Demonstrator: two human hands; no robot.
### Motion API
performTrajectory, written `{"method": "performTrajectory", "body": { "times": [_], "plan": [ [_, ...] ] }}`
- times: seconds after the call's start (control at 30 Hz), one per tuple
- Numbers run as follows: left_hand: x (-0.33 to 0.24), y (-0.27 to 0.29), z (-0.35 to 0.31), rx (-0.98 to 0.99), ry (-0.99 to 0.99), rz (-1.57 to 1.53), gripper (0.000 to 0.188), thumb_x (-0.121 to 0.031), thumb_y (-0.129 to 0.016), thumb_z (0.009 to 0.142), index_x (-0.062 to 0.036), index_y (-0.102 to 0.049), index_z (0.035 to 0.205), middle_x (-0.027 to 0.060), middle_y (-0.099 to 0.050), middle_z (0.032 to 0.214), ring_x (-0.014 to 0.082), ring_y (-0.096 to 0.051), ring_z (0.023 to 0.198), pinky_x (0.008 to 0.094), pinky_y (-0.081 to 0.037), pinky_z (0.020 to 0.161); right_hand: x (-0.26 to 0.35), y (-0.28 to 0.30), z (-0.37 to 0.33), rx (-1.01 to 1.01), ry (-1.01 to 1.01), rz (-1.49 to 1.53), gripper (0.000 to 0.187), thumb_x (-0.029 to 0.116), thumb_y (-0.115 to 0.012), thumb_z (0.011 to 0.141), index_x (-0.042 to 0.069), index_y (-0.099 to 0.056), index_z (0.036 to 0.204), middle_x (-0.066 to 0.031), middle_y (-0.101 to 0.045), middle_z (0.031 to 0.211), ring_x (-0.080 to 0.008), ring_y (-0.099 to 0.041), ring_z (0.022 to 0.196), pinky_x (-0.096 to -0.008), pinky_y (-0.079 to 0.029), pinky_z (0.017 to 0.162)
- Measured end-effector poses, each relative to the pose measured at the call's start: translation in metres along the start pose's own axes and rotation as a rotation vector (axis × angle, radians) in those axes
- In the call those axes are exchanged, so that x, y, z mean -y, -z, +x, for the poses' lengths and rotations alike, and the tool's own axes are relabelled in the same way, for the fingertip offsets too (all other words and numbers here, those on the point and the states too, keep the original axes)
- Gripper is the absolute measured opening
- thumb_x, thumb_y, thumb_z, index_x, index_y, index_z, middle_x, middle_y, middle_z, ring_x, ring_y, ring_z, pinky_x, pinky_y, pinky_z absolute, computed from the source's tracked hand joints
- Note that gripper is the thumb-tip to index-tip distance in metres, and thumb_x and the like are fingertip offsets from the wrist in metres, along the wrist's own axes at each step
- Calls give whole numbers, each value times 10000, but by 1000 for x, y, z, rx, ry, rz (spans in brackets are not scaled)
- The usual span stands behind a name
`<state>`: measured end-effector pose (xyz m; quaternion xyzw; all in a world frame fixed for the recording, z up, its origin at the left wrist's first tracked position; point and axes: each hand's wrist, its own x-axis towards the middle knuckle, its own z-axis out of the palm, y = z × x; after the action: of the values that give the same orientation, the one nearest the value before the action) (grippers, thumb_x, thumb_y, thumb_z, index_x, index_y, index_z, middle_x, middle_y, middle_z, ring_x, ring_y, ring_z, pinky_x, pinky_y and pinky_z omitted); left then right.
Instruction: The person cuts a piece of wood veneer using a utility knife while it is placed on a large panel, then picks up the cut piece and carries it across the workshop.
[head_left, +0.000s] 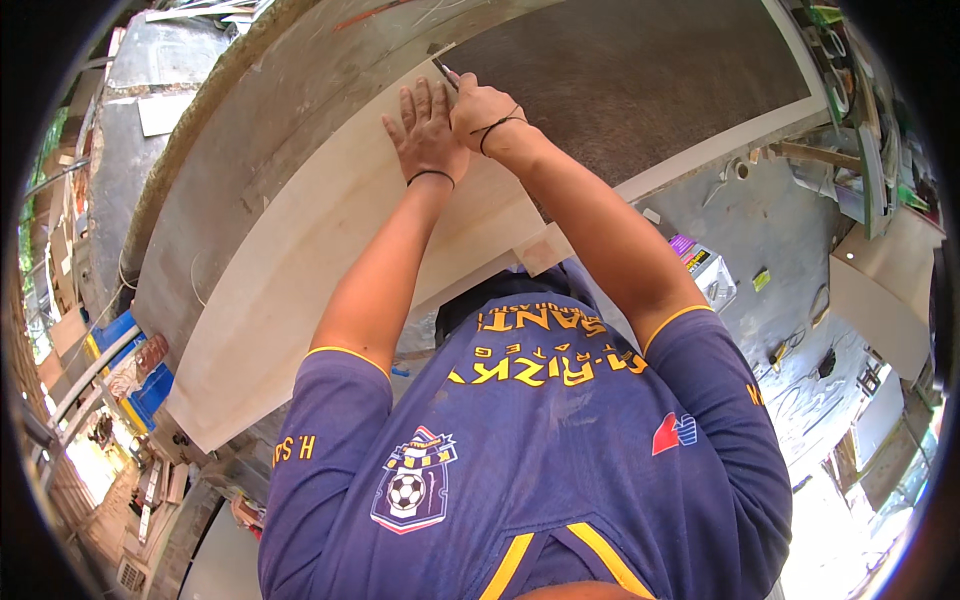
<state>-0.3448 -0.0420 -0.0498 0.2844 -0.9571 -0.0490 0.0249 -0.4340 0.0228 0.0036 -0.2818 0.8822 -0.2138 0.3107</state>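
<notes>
My left hand [428, 135] lies flat with its fingers apart on a long pale board [310, 240]. Close beside it, my right hand [483, 112] is closed around a slim dark tool [446, 73], which looks like a cutter knife. The tool's thin tip points away from me, at the far end of the pale board, where it meets a dark brown panel [640, 85]. My right fingers hide most of the tool's handle. Near my body, a small pale offcut [541, 248] sits at the board's near edge.
A pale strip [720, 150] borders the brown panel. A box [706, 268] lies on the grey surface to the right, near scraps and cords. Blue and yellow containers [140, 375] stand at the left. Loose boards [880, 290] are at the far right.
</notes>
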Motion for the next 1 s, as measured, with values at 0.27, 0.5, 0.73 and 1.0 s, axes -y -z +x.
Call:
{"method": "performTrajectory", "body": {
  "times": [0.27, 0.5, 0.73, 1.0],
  "plan": [
    [1, 4, 2, 13, 12, -44, 554, -338, -407, 904, -213, -275, 1427, -9, -181, 1517, 219, -106, 1410, 524, -77, 1115, 9, 12, 2, 64, -105, -45, 386, 228, -480, 864, -5, -441, 1169, -207, -621, 1059, -349, -603, 1007, -412, -484, 852],
    [2, 0, 2, 5, 16, -37, 500, -340, -326, 943, -217, -280, 1425, -15, -182, 1516, 214, -113, 1407, 523, -72, 1115, 6, 12, -2, 72, -111, -33, 391, 256, -452, 873, 0, -438, 1169, -207, -624, 1045, -360, -610, 978, -420, -486, 841],
    [2, -5, 4, -35, 20, -52, 486, -355, -271, 957, -212, -298, 1421, -29, -206, 1509, 208, -132, 1404, 523, -73, 1114, -8, 5, -7, 63, -62, -78, 383, 253, -454, 865, -4, -438, 1149, -219, -626, 1013, -363, -620, 936, -431, -504, 788],
    [1, -3, 4, -70, 15, -136, 471, -318, -294, 943, -173, -359, 1387, 18, -250, 1495, 248, -165, 1396, 545, -74, 1109, -18, 10, -34, 108, -63, -75, 369, 211, -444, 848, -18, -435, 1137, -226, -629, 983, -369, -628, 893, -440, -503, 778]
  ]
}}
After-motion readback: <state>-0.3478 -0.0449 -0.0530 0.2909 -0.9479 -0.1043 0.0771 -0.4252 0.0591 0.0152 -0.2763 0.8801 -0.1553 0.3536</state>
